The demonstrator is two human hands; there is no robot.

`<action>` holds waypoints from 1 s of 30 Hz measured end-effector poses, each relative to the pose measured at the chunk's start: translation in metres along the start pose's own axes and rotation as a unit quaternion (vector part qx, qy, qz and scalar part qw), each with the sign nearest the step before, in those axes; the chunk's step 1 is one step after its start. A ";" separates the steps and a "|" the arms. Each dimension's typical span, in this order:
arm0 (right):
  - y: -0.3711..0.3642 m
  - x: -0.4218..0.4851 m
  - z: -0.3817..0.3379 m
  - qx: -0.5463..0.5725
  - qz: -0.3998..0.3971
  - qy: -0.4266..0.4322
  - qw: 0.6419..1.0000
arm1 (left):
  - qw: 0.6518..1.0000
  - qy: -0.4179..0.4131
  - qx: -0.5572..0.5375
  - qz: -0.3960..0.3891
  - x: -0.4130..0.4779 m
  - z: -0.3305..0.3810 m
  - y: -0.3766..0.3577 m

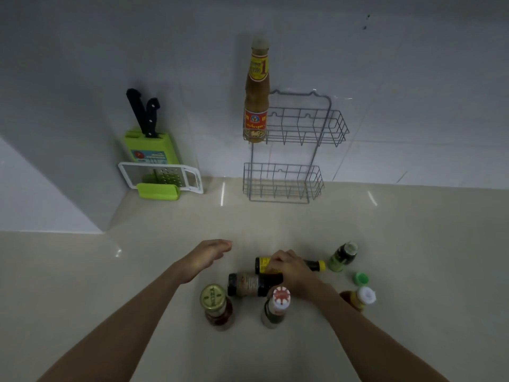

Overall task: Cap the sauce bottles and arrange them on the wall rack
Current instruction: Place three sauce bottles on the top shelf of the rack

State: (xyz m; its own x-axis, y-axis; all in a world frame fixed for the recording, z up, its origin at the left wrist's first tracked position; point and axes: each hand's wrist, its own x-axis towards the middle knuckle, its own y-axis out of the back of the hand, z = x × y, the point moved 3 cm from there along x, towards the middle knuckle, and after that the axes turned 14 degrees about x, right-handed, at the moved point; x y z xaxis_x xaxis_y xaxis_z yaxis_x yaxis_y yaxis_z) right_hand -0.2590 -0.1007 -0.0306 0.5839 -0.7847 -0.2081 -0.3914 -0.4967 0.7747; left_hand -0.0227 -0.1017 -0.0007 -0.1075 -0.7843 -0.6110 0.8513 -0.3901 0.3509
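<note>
Under the right hand's grip [286, 267] — a lying yellow-capped bottle [316, 265].

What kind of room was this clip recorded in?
Most likely a home kitchen: a tiled counter with a green knife block, a grater, and a wire wall rack holding a sauce bottle.

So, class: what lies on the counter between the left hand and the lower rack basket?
Nothing: in the head view, the counter between the left hand and the lower rack basket is bare.
</note>
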 end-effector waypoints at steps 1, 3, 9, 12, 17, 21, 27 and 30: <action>-0.004 -0.002 0.001 -0.010 0.010 0.016 1.000 | 1.000 0.003 0.000 -0.003 0.000 -0.003 -0.002; -0.007 -0.006 -0.001 -0.037 0.020 0.039 0.998 | 1.000 0.003 0.000 -0.011 0.000 -0.006 -0.006; -0.010 -0.004 -0.006 -0.107 -0.007 0.047 0.993 | 1.000 0.005 -0.001 -0.023 0.000 -0.010 -0.009; -0.012 -0.001 -0.004 -0.124 -0.018 0.046 0.991 | 1.000 0.006 -0.002 -0.027 0.001 -0.009 -0.011; -0.010 0.003 -0.005 -0.130 -0.016 0.054 0.990 | 1.000 0.005 -0.008 -0.028 0.000 -0.008 -0.008; -0.008 0.005 -0.005 -0.128 -0.028 0.050 0.990 | 1.000 0.006 -0.013 -0.026 0.000 -0.009 -0.004; 0.003 0.009 -0.011 -0.094 -0.049 0.016 0.994 | 1.000 0.009 -0.018 -0.025 0.001 -0.013 0.000; 0.007 0.011 -0.014 -0.063 -0.057 0.001 0.996 | 0.999 0.014 -0.022 -0.024 0.001 -0.016 0.001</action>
State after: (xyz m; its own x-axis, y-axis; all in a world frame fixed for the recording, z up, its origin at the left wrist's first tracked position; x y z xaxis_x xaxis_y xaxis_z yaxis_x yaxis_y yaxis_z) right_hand -0.2450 -0.1075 -0.0190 0.6214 -0.7252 -0.2967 -0.2300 -0.5308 0.8157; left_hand -0.0140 -0.0957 -0.0123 -0.1348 -0.7509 -0.6465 0.8668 -0.4055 0.2901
